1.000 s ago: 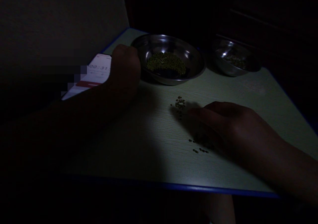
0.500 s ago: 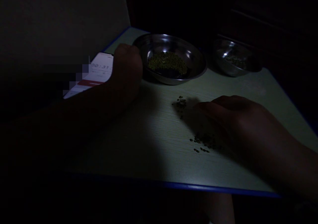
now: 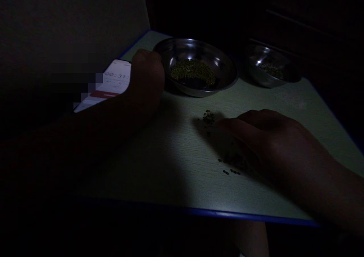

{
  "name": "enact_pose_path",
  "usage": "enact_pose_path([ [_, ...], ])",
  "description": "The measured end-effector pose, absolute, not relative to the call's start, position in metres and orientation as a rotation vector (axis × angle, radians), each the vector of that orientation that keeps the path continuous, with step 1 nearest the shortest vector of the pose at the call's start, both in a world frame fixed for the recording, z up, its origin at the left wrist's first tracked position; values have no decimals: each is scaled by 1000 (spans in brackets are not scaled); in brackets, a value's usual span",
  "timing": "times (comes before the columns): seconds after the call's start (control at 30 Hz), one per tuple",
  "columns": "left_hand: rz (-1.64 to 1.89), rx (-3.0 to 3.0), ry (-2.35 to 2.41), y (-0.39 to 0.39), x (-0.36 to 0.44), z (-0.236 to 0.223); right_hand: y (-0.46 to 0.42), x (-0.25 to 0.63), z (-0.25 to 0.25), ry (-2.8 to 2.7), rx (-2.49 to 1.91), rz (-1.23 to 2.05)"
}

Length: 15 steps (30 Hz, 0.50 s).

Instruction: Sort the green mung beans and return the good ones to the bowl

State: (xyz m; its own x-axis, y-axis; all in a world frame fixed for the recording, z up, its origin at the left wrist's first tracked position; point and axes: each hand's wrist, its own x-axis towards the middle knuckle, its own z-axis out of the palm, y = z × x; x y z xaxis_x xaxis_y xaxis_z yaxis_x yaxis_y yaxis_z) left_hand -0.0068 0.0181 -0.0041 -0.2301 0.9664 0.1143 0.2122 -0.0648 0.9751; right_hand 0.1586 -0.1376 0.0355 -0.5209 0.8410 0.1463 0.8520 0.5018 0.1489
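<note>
Darkness swallows most of the room in the head view, leaving a pale wall (image 3: 85,18) at the left and a light, blue-edged table (image 3: 256,200) that catches a little glow. At the back of the table sits a wide metal bowl (image 3: 196,93) holding a heap of greenish grains (image 3: 193,69); to its right stands a smaller metal bowl (image 3: 263,79) with paler bits in it, too dim to name. Loose grains lie on the bare tabletop in two patches: a small cluster (image 3: 209,117) just beyond the right fingertips, and a looser scatter (image 3: 234,171) nearer the front edge, partly in shadow. The right hand (image 3: 264,135) reaches in low, thumb and fingers drawn nearly together — whether a grain is pinched there, I cannot tell. The left hand (image 3: 148,73) is curled by the near-left rim of the wide bowl, its fingers hidden, so neither its grip nor any contact can be made out; a lit phone (image 3: 113,80) showing a timer is just beside that wrist. My reading is that the step in hand is sorting through the loose grains with the right hand; the next move calls for a light, precise fingertip touch — and care, since the hand's own shadow covers them.
</note>
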Motion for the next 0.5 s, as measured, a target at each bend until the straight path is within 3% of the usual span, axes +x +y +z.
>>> enact_pose_path([
  [0.5, 1368, 1370, 1461, 18, -7, -6, -135, 152, 36, -2709, -1533, -278],
])
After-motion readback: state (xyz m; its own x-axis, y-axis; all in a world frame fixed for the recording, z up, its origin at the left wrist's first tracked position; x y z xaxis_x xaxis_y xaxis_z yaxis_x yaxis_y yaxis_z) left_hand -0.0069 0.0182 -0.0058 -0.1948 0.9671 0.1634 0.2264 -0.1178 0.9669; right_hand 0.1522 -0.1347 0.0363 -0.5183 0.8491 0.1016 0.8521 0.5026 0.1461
